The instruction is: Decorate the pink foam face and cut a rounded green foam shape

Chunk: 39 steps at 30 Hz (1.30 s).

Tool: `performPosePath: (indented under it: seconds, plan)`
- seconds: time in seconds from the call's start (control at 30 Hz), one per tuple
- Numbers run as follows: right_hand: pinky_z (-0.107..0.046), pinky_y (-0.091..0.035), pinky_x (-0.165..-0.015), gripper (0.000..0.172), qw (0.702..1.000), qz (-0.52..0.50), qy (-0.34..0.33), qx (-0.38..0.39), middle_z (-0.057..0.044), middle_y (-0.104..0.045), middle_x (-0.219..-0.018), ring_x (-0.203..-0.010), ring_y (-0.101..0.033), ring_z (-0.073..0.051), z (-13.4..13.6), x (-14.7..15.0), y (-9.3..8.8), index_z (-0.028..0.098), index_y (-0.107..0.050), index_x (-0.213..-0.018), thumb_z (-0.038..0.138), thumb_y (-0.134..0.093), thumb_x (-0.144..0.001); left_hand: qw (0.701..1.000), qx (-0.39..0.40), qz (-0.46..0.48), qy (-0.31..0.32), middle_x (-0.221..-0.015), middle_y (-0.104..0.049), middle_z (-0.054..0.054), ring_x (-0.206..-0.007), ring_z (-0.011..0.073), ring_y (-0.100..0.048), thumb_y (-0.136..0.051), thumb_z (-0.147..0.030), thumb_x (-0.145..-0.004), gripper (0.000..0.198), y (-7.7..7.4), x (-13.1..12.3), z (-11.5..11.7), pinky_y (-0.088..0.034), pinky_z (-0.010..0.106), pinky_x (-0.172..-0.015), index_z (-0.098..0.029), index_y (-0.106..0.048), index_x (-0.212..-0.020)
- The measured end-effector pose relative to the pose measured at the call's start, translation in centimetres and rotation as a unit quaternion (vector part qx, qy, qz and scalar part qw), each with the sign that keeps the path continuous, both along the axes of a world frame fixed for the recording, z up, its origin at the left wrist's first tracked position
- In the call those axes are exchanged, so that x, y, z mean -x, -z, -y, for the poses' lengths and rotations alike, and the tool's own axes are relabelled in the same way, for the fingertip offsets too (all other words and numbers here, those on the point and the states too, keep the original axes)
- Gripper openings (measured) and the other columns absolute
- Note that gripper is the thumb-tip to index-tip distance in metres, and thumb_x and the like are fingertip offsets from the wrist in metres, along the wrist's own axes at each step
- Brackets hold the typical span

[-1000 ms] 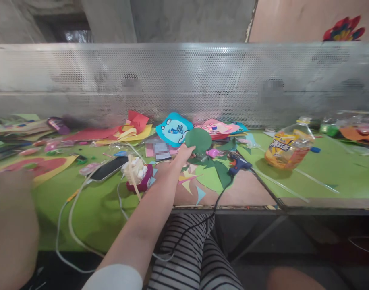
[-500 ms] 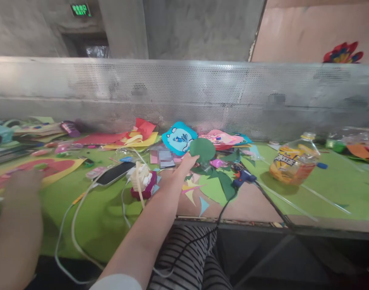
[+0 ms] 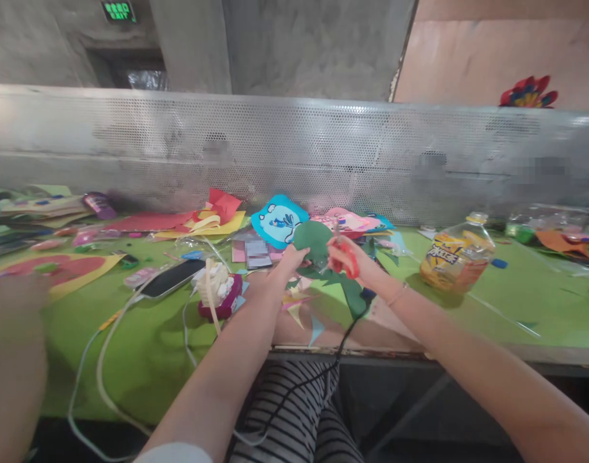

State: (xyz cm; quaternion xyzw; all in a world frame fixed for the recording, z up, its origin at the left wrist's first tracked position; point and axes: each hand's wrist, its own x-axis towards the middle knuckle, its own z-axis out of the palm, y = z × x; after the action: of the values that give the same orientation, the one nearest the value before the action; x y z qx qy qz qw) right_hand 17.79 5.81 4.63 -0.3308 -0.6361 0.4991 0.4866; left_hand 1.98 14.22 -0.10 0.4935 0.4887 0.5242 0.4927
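Observation:
My left hand pinches the lower edge of a dark green paper disc, held up over the green table. My right hand is closed on red-handled scissors, whose blades meet the disc's right edge. Below the hands lie green paper offcuts and small yellow and blue scraps. A blue cartoon cut-out lies just behind the disc.
A phone with white cables, a ribbon bundle on a magenta box and a black cord lie left of centre. A yellow-labelled plastic bottle lies at right. Coloured paper piles line the perforated metal screen. A blurred limb fills the left edge.
My right hand has come in from the right with the red scissors and reached the disc. My left hand still holds the disc in about the same place.

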Motion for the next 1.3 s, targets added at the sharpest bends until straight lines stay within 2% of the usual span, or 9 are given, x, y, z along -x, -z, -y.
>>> performPosePath:
  seconds: [0.07,0.2,0.33,0.43,0.57,0.7,0.83,0.97,1.3]
  plan:
    - [-0.026,-0.044,-0.049,0.037,0.998,-0.005,0.045,0.032,0.004,-0.051,-0.060,-0.051,-0.053,-0.013,-2.1,-2.1,1.1,0.024,-0.047,-0.084,0.056,-0.060,-0.072,1.000,0.000,0.011,0.012,-0.058,-0.061,-0.001,-0.042,0.0097,-0.054,-0.063,-0.019,-0.075,0.028,-0.1,-0.2,0.2,-0.050,0.023,-0.051,-0.013,-0.060,-0.103]
    - [-0.031,-0.049,-0.054,0.041,0.993,-0.008,0.044,0.110,0.001,-0.054,-0.059,-0.051,-0.055,-0.015,-3.6,-4.4,3.5,0.023,-0.050,-0.078,0.062,-0.057,-0.072,1.000,-0.002,0.010,0.022,-0.064,-0.065,0.001,-0.049,0.0112,-0.059,-0.064,-0.022,-0.076,0.034,-0.2,-0.4,0.5,-0.052,0.024,-0.054,-0.015,-0.057,-0.109]
    - [-0.028,-0.048,-0.052,0.043,0.994,0.014,0.039,0.103,-0.002,-0.059,-0.060,-0.052,-0.057,-0.015,-4.4,-4.3,4.7,0.021,-0.054,-0.073,0.064,-0.052,-0.075,0.999,0.009,0.026,0.035,-0.073,-0.067,0.004,-0.056,0.0132,-0.064,-0.064,-0.027,-0.077,0.043,-0.4,-0.6,1.1,-0.053,0.024,-0.053,-0.018,-0.052,-0.117]
    - [-0.026,-0.046,-0.051,0.047,0.995,0.072,0.030,0.059,-0.002,-0.061,-0.059,-0.051,-0.057,-0.015,-5.1,-4.2,5.1,0.019,-0.056,-0.070,0.066,-0.050,-0.075,0.997,0.025,0.048,0.047,-0.081,-0.068,0.005,-0.057,0.0127,-0.065,-0.066,-0.028,-0.076,0.047,-0.7,-0.8,1.5,-0.053,0.024,-0.053,-0.020,-0.050,-0.119]
    - [-0.025,-0.046,-0.055,0.050,0.994,0.105,0.039,-0.002,-0.001,-0.061,-0.059,-0.052,-0.056,-0.014,-5.2,-4.3,5.1,0.019,-0.055,-0.065,0.067,-0.046,-0.076,0.995,-0.005,0.082,0.058,-0.091,-0.069,0.006,-0.053,0.0090,-0.063,-0.061,-0.019,-0.079,0.038,-0.9,-1.5,1.9,-0.054,0.023,-0.055,-0.017,-0.053,-0.116]
    - [-0.025,-0.047,-0.058,0.046,0.992,0.118,0.049,-0.011,0.000,-0.062,-0.062,-0.055,-0.057,-0.014,-4.5,-4.2,4.7,0.020,-0.056,-0.070,0.064,-0.049,-0.077,0.993,-0.028,0.106,0.041,-0.092,-0.068,0.008,-0.049,0.0075,-0.061,-0.057,-0.012,-0.079,0.033,-0.9,-2.0,2.1,-0.054,0.021,-0.054,-0.011,-0.054,-0.112]
    - [-0.025,-0.046,-0.054,0.042,0.993,0.107,0.049,-0.002,0.000,-0.062,-0.064,-0.055,-0.057,-0.014,-4.3,-4.2,4.6,0.020,-0.056,-0.078,0.062,-0.051,-0.077,0.993,-0.029,0.106,0.043,-0.091,-0.069,0.009,-0.048,0.0078,-0.060,-0.059,-0.013,-0.078,0.030,-0.9,-2.1,2.1,-0.054,0.022,-0.053,-0.011,-0.056,-0.108]
    - [-0.025,-0.046,-0.055,0.040,0.992,0.114,0.062,0.003,0.000,-0.061,-0.064,-0.055,-0.056,-0.014,-4.0,-4.1,4.4,0.021,-0.055,-0.080,0.061,-0.050,-0.078,0.994,-0.032,0.095,0.044,-0.088,-0.069,0.008,-0.049,0.0085,-0.061,-0.059,-0.016,-0.079,0.036,-0.8,-2.1,2.1,-0.054,0.022,-0.053,-0.012,-0.054,-0.114]
    - [-0.026,-0.045,-0.058,0.044,0.991,0.098,0.091,-0.022,0.000,-0.059,-0.060,-0.055,-0.054,-0.014,-3.9,-3.7,4.3,0.021,-0.050,-0.073,0.065,-0.051,-0.075,0.996,-0.038,0.058,0.059,-0.085,-0.069,0.006,-0.047,0.0094,-0.059,-0.063,-0.024,-0.078,0.034,-0.8,-2.3,2.3,-0.052,0.024,-0.053,-0.015,-0.057,-0.111]
